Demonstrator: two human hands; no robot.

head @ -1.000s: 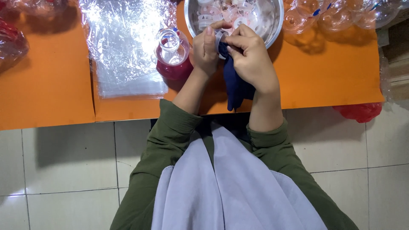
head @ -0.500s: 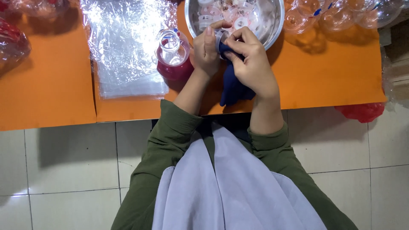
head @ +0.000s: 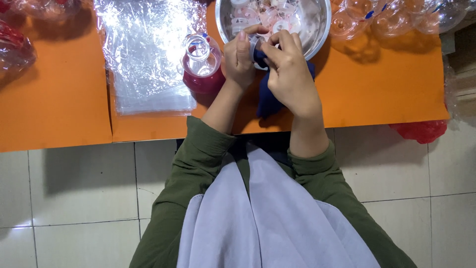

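My left hand (head: pixel 239 58) and my right hand (head: pixel 290 69) meet over the near rim of a metal bowl (head: pixel 322 30) holding several clear plastic caps. Both hands pinch a small round piece wrapped in a dark blue cloth (head: pixel 267 97), which hangs down between them onto the orange table (head: pixel 54 109). The small piece itself is mostly hidden by my fingers. A clear bottle of red liquid (head: pixel 201 62) stands open just left of my left hand.
A stack of clear plastic bags (head: pixel 146 54) lies left of the bottle. Several empty clear bottles (head: pixel 391 17) lie at the back right, more at the far left (head: pixel 15 49). A red bag (head: pixel 421 131) hangs off the table's right front edge. Tiled floor lies below.
Both hands stay together on the blue cloth at the bowl's rim; my fingers have shifted slightly around the small piece. The bottle has not moved.
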